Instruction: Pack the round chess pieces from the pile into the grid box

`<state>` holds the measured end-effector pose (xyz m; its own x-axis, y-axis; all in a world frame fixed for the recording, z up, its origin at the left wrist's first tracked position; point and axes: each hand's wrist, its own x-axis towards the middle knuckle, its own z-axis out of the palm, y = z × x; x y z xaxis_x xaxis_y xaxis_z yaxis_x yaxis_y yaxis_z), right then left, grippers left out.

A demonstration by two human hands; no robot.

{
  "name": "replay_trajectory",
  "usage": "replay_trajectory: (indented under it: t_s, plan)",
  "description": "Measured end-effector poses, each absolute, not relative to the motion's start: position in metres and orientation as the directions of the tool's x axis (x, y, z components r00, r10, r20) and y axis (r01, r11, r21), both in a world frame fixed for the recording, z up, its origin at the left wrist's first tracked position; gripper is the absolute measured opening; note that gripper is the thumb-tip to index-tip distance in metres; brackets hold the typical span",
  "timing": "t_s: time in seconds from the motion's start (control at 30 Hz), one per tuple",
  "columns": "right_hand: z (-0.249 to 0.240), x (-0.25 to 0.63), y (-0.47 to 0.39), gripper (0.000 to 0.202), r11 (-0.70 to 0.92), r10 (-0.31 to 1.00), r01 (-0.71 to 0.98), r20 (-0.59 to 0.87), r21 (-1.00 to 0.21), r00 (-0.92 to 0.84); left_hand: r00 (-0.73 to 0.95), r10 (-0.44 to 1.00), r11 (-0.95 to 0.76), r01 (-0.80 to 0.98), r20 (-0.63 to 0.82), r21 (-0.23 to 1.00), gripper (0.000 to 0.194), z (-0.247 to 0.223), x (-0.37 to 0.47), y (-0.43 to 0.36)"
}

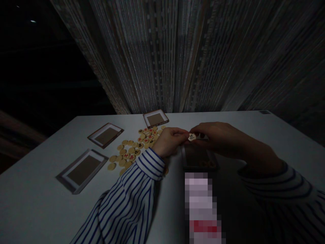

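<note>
"Game piece [192,137] first: where is it?"

"Held at the fingertips, above the far part of a dark tray [194,156]. Biggest thing around it is the string curtain [167,51], hanging along the far edge of a white table [43,206]."

"And what gets in the way?"

"A pixelated patch [200,200], pale with a red band, hides the near middle. The striped left sleeve [127,200] slants in from the near left and covers part of the loose pieces [131,150]; the right sleeve [281,184] comes from the near right, in shadow."

"Those frames on the left?"

"Three flat ones, from near to far: a grey frame [83,168], a brown frame [106,135] and a far frame [155,118]. The loose pieces lie scattered between them and the left arm, some plain, some marked red or black."

"How are the hands set?"

"Left hand [170,140] points right, thumb and fingers pinching the piece's left edge. Right hand [219,137] arches over the tray, fingers bent, gripping the right side."

"Anything smaller?"

"Two small rounds [207,164] at the tray's near right corner, too dim to read."
</note>
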<state>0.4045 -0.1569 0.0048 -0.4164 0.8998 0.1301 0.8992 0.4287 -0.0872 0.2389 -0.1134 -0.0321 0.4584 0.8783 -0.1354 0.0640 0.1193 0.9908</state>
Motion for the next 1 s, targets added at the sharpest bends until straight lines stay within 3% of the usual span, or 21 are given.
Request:
replay_trajectory:
  t_s: [0.2,0.4,0.6,0.77,1.0]
  plan:
    - [0.006,0.402,-0.158,0.029,0.415,0.908,0.906,0.093,-0.085,-0.407,0.495,0.858,0.130,0.050,-0.138,0.990,0.006,-0.036,0.239,-0.112]
    - [0.005,0.403,-0.158,0.027,0.417,0.909,0.907,0.047,-0.061,-0.415,0.535,0.845,-0.122,0.233,-0.022,0.965,0.013,-0.043,0.235,-0.107]
    - [0.005,0.403,-0.158,0.027,0.376,0.926,0.926,-0.039,-0.020,-0.377,0.512,0.849,-0.440,0.554,0.127,0.707,0.023,-0.051,0.227,-0.101]
    - [0.005,0.403,-0.159,0.024,0.372,0.923,0.928,-0.105,-0.013,-0.371,0.526,0.850,-0.472,0.726,0.038,0.500,0.021,-0.045,0.228,-0.110]
    - [0.009,0.400,-0.162,0.023,0.348,0.923,0.937,-0.182,0.028,-0.338,0.561,0.828,-0.506,0.760,-0.018,0.408,0.015,-0.049,0.232,-0.114]
